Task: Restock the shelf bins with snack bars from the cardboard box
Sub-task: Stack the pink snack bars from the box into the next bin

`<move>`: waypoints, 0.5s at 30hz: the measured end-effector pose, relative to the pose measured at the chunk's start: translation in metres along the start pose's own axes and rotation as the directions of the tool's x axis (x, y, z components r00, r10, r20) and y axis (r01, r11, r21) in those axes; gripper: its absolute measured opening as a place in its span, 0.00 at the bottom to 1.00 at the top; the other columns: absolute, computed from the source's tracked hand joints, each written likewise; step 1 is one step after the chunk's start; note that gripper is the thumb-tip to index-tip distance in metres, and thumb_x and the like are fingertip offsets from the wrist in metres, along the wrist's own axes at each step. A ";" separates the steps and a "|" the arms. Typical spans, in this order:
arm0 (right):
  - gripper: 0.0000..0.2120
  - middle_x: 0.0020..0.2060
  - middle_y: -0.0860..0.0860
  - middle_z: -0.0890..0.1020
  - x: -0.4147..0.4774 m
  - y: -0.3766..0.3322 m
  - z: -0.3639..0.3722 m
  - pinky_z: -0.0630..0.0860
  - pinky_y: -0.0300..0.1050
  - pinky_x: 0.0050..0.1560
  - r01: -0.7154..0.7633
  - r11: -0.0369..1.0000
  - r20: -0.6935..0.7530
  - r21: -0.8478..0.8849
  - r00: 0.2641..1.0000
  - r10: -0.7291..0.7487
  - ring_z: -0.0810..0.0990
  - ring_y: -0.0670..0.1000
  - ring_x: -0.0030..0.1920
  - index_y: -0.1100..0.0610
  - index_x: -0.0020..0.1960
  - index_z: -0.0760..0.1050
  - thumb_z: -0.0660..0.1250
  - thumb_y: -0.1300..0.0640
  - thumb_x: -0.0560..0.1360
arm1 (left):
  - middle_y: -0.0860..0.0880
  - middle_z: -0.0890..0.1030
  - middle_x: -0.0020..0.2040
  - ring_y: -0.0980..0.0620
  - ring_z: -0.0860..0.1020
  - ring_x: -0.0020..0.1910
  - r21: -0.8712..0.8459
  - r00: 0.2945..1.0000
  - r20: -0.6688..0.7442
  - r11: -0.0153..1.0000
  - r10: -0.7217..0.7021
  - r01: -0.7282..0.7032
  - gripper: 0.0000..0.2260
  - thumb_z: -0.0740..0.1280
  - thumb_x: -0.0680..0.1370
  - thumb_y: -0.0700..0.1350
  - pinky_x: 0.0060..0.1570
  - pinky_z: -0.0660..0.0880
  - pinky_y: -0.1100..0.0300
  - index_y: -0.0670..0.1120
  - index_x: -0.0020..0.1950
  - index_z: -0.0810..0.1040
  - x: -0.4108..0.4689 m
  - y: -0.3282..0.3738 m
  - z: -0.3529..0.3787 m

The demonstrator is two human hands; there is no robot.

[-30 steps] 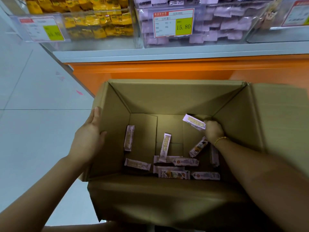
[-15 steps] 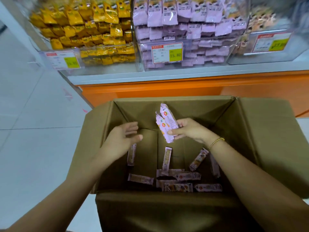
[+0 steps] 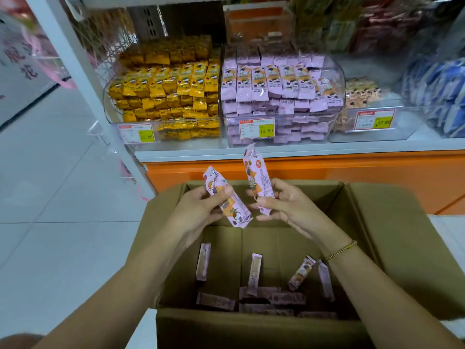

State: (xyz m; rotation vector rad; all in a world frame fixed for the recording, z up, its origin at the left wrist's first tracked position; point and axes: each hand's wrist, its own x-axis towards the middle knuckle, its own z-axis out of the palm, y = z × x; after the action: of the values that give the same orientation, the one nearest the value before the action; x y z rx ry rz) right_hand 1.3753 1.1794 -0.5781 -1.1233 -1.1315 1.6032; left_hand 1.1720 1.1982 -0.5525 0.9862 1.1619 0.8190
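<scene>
Snack bar (image 3: 227, 200) gripped in left hand (image 3: 198, 210), second bar (image 3: 258, 180) pinched upright by right hand (image 3: 284, 205), both above open cardboard box (image 3: 392, 238)

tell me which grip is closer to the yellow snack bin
Left. The left grip, holding a snack bar, is below the yellow snack bin, near its right end; the right grip, holding a second snack bar, is farther right, below the purple bin.

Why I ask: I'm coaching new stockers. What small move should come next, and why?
Probably carry both forward and up to the purple bin: the left hand grips the left bar and the right hand the right bar above the cardboard box; both wrappers match that bin's packets in colour.
</scene>
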 end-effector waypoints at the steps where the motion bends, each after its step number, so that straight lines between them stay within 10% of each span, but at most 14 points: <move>1: 0.15 0.58 0.57 0.81 -0.003 -0.003 0.000 0.81 0.50 0.51 0.005 1.000 0.003 0.017 1.000 -0.005 0.82 0.56 0.54 0.58 0.60 0.74 0.67 0.63 0.74 | 0.43 0.83 0.48 0.50 0.82 0.44 0.003 1.000 -0.019 1.000 -0.001 0.002 0.10 0.69 0.73 0.46 0.53 0.79 0.53 0.42 0.50 0.80 -0.002 0.003 0.001; 15: 0.23 0.50 0.50 0.81 -0.017 -0.017 0.008 0.74 0.41 0.54 0.127 0.931 0.112 -0.342 0.989 -0.094 0.81 0.47 0.54 0.44 0.63 0.69 0.68 0.43 0.70 | 0.46 0.84 0.49 0.50 0.83 0.48 0.117 0.997 -0.042 0.991 0.065 -0.060 0.17 0.67 0.75 0.55 0.44 0.80 0.60 0.45 0.56 0.80 -0.009 0.026 0.000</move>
State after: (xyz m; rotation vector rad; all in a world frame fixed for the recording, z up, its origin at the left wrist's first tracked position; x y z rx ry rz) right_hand 1.3736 1.1653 -0.5567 -1.1920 -1.5600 1.4127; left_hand 1.1694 1.1993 -0.5254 1.1091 1.2338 0.8346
